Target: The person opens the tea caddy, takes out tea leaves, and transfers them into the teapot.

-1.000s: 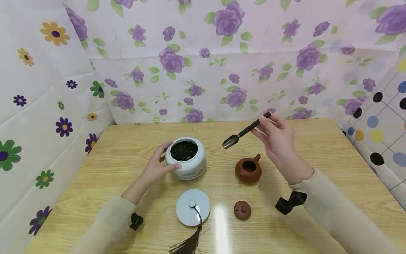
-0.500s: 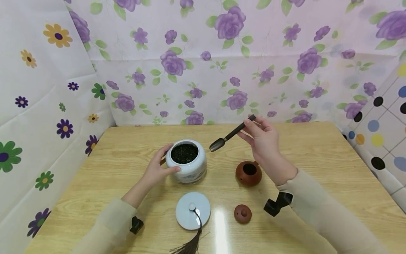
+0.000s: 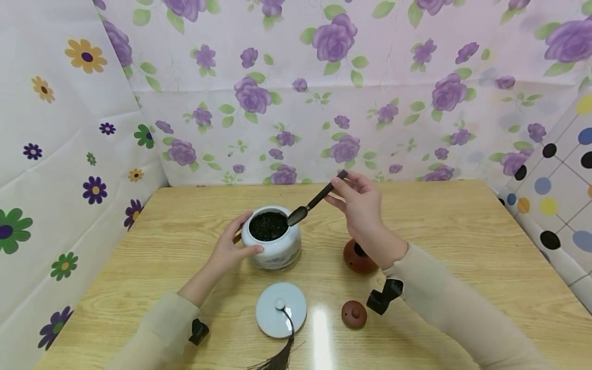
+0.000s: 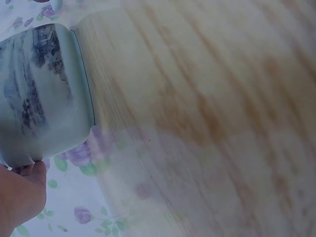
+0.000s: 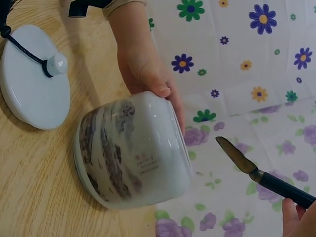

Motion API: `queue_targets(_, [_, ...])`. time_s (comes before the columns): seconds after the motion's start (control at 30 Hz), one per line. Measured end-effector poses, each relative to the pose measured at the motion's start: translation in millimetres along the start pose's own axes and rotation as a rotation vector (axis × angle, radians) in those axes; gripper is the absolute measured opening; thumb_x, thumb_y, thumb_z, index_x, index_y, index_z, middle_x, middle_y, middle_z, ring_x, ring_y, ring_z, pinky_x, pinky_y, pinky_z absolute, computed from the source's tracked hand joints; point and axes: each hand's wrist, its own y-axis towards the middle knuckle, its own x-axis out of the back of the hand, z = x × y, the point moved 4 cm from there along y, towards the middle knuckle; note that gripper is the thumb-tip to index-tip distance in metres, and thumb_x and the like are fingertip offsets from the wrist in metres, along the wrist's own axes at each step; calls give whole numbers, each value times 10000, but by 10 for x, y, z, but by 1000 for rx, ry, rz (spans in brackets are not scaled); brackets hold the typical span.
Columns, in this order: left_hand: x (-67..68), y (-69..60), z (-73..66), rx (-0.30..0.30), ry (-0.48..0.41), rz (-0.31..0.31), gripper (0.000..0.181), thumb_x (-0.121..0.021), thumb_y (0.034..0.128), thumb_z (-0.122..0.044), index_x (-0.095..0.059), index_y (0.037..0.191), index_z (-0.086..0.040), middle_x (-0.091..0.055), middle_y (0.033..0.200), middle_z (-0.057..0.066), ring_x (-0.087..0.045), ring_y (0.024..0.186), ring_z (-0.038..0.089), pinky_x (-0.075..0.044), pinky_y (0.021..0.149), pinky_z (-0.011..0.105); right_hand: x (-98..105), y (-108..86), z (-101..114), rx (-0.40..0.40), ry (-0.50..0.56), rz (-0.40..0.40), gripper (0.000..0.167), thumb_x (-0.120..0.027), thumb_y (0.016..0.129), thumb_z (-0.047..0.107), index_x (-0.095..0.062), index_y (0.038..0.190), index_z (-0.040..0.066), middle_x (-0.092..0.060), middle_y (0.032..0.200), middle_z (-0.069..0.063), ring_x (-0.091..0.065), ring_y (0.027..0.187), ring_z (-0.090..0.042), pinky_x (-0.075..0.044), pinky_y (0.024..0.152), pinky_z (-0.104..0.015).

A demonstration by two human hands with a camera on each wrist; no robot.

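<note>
A white porcelain jar full of dark loose leaves stands on the table, its painted side showing in the left wrist view and the right wrist view. The left hand grips it from the left, thumb on the near side of the rim. Between thumb and fingers the right hand pinches the black handle of a small metal scoop. In the head view the scoop's tip overlaps the jar's right rim; the right wrist view shows it apart from the jar, with no leaves visible on it.
Partly behind the right forearm sits a brown teapot, uncovered. Its small lid lies nearer the front. A pale jar lid with a dark tassel lies before the jar. Flowered cloth hangs behind the table.
The right hand has moved left with the scoop, from above the teapot area to the jar's rim. The right forearm now covers part of the teapot. The left hand stays on the jar.
</note>
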Motion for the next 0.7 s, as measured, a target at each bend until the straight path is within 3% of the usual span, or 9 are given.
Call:
queue_targets(0.33, [2,-5,3,1,-9,2,852,-789,755,-69,-320,1465,-21,-344,1488,190,-312,1370,362,-298,1123,545,-183,25,-174,22,-55,18,136,-665,865,-3,-625,961,86,-614,856,19,-657,752,-104,-604,730,-334])
queue_targets(0.7, [7,-11,-7,1,-6,9,852,-786,760,-64,-314,1469,-22,-343,1488,188,-312,1370,359,-302,1121,547,-395,44,-348,155,-200,62,215,-686,844,-13,-633,1051,-38,-621,878,10,-629,777,-79,-600,747,-310])
